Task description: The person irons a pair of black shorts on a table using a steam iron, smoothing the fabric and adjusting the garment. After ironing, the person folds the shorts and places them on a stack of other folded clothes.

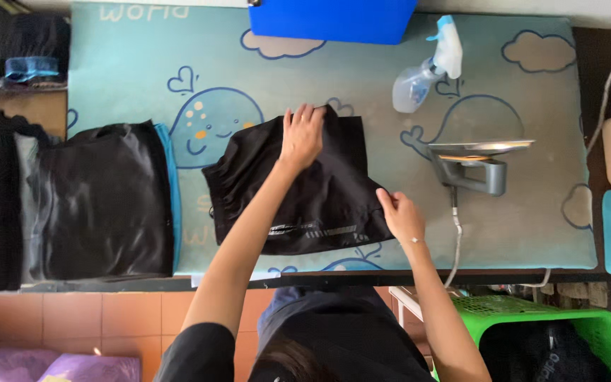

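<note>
A black pair of shorts with a grey stripe near one edge lies folded on a light blue padded board printed with whales and clouds. My left hand grips the far edge of the black fabric, fingers curled over it. My right hand pinches the near right corner of the same garment. Both arms reach out from the bottom of the view.
A grey steam iron stands on its heel right of the garment, cord trailing off the near edge. A spray bottle lies behind it. Folded dark clothes sit at left, a blue box at the far edge, a green basket below right.
</note>
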